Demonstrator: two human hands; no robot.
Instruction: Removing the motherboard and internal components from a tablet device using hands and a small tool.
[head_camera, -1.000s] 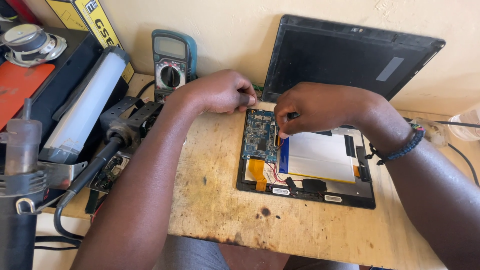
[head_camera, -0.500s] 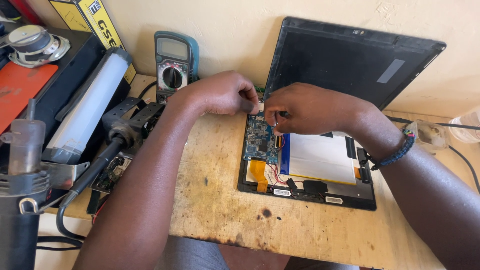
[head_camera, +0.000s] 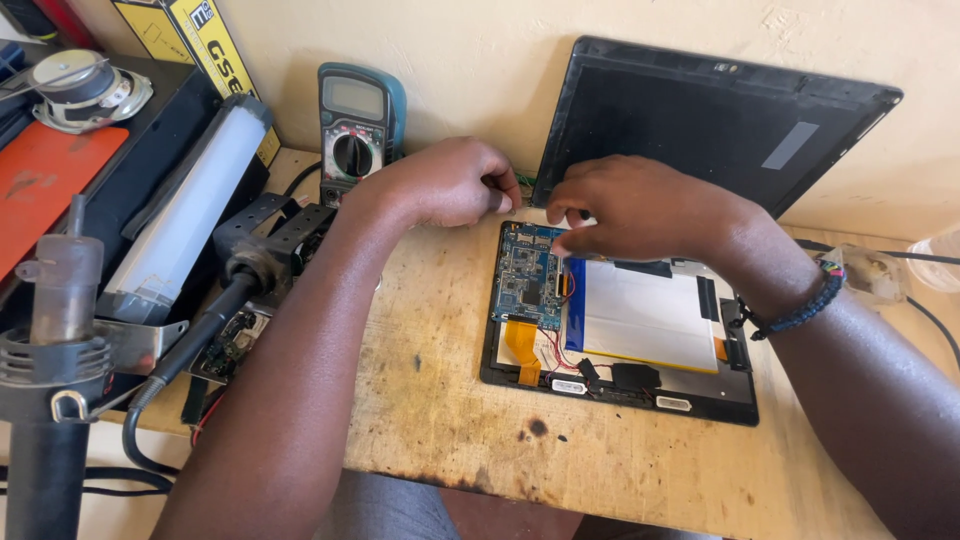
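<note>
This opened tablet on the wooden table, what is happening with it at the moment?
A person works with both bare hands at the top edge of the opened black tablet, which lies flat on the worn wooden table. The right hand hovers over the blue circuit board beside the white flat battery. The left hand is curled just beyond the tablet's top left corner. The dark tablet screen panel leans on the wall behind.

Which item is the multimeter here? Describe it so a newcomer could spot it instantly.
Start at the wooden table and follow its back edge to the cream wall. Left of the left hand, the multimeter leans upright against that wall. Unlike the opened tablet lying flat, it has a teal case, a grey screen and a round black dial.
</note>
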